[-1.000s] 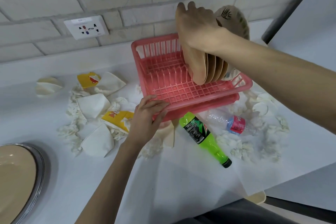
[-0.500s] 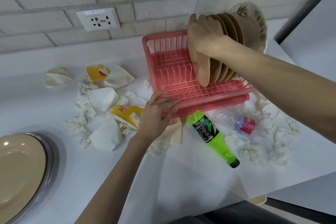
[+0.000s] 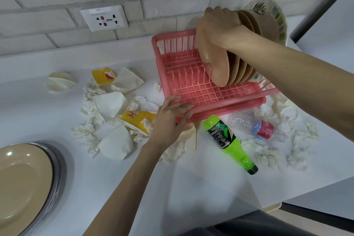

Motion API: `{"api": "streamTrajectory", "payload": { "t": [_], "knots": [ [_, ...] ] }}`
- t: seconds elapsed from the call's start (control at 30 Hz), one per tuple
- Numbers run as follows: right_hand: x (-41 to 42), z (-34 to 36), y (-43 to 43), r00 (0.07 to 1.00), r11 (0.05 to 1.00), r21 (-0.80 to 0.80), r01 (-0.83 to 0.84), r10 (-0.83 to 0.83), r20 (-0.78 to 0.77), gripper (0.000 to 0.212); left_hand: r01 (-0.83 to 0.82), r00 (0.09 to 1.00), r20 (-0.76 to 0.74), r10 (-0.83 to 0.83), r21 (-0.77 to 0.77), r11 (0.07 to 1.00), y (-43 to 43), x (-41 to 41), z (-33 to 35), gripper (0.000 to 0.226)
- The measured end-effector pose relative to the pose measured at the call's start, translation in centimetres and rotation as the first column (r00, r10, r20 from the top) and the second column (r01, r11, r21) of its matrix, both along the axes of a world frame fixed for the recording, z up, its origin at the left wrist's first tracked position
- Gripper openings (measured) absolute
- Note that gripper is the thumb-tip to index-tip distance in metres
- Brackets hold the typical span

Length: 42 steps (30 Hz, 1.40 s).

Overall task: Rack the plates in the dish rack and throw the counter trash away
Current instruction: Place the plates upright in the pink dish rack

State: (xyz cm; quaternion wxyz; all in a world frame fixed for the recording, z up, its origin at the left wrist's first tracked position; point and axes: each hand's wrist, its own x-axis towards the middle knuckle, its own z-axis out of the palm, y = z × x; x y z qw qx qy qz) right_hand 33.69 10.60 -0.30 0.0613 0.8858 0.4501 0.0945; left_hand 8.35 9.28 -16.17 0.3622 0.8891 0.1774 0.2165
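The right hand (image 3: 216, 27) is clamped on the top edge of a beige plate (image 3: 217, 69), standing it upright in the pink dish rack (image 3: 191, 90) against the plates already racked to its right. The left hand (image 3: 170, 117) grips the rack's near rim, probably so the light plastic doesn't slide. More plates (image 3: 21, 178) wait in a stack at near left. The crumpled paper trash (image 3: 111, 101), green bottle (image 3: 228, 140) and clear bottle (image 3: 251, 124) lie untouched on the counter. Versus a second ago, not much has changed: same grips, with the plate just settling into its slot.
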Motion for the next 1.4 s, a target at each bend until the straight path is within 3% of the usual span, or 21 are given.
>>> {"api": "streamTrajectory", "payload": {
  "t": [0.23, 0.53, 0.67, 0.9, 1.17, 1.4],
  "knots": [
    [0.1, 0.2, -0.7, 0.998, 0.999, 0.026, -0.045, 0.046, -0.043, 0.037, 0.016, 1.0, 0.003, -0.016, -0.014, 1.0, 0.0, 0.0, 0.2, 0.04],
    [-0.7, 0.7, -1.6, 0.986, 0.994, -0.021, -0.111, 0.108, -0.13, 0.022, 0.023, 1.0, 0.019, -0.022, -0.002, 1.0, 0.1, -0.1, 0.0, 0.037],
    [-0.6, 0.4, -1.4, 0.991, 0.993, -0.003, -0.118, 0.118, -0.06, 0.022, 0.034, 0.999, 0.018, -0.034, 0.002, 0.999, 0.2, -0.1, -0.1, 0.037],
    [1.8, -1.3, -0.9, 0.983, 0.984, -0.077, -0.161, 0.167, 0.078, 0.033, 0.031, 0.999, 0.028, -0.031, -0.002, 1.0, 0.1, -0.1, 0.2, 0.039],
    [2.5, -1.4, -1.6, 0.986, 0.982, -0.104, -0.156, 0.162, 0.045, 0.046, 0.032, 0.999, -0.021, -0.032, 0.024, 0.999, 0.2, -0.2, 0.6, 0.042],
    [1.0, -0.4, -2.5, 0.981, 0.98, -0.038, -0.195, 0.196, 0.011, 0.057, 0.041, 0.998, -0.039, -0.04, 0.013, 0.999, 0.2, -1.0, 1.9, 0.047]
  ]
}}
